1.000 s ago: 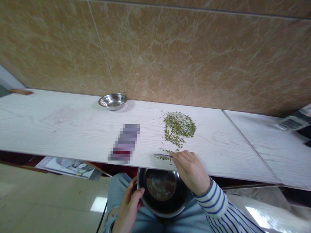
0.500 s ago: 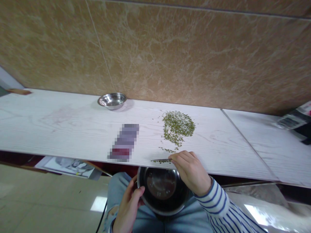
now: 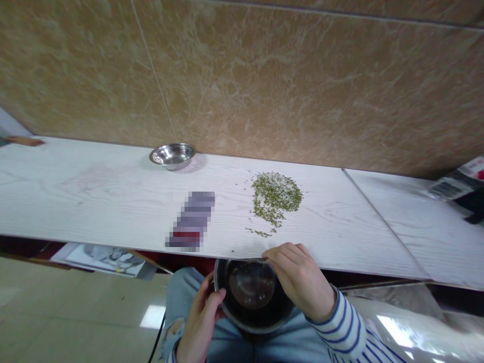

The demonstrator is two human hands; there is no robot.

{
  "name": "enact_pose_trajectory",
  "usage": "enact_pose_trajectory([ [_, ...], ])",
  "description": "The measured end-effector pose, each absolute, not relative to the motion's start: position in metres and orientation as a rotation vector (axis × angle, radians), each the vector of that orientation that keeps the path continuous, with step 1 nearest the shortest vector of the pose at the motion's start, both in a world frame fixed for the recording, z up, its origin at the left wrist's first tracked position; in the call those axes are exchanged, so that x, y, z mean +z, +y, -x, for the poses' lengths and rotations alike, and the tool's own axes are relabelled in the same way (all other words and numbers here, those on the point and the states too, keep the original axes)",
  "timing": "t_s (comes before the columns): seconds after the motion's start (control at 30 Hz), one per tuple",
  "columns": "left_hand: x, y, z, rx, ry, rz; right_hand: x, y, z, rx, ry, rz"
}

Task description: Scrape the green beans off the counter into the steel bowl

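Observation:
My left hand [image 3: 206, 310] grips the left rim of a dark-looking metal pot [image 3: 257, 327], its thumb over the edge. The pot rests at my lap, just under the front edge of the table. My right hand [image 3: 297, 277] is closed at the table edge, above the pot's right side. It pinches a thin, dark, flat piece [image 3: 252, 259], seen nearly edge-on, whose kind I cannot make out. Small green beans [image 3: 278, 194], like mung beans, lie spread on the table beyond that hand, with a thin trail reaching toward me. One stray bean [image 3: 232, 251] lies near the edge.
A small steel bowl [image 3: 173, 157] stands at the back of the white table [image 3: 113, 201], against the marbled wall. A pixelated, phone-shaped patch [image 3: 191, 219] lies left of the beans. A plastic package [image 3: 454, 186] is at far right. Papers [image 3: 102, 258] sit under the table edge.
My right hand has drawn the thin piece toward me to the table edge. The small row of beans beside it has left the tabletop, except one. My left hand stays on the pot.

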State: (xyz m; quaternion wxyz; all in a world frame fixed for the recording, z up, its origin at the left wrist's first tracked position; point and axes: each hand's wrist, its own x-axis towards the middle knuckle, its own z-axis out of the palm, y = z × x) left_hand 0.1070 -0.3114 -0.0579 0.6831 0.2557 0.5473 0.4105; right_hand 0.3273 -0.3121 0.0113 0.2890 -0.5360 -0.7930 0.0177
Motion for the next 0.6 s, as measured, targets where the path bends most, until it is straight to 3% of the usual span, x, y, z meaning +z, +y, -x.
enact_pose_trajectory([
  [0.6,-0.079,-0.312,-0.090,0.947,1.280,-0.569,0.008,-0.295,-0.315,-0.126,-2.084,1.512],
])
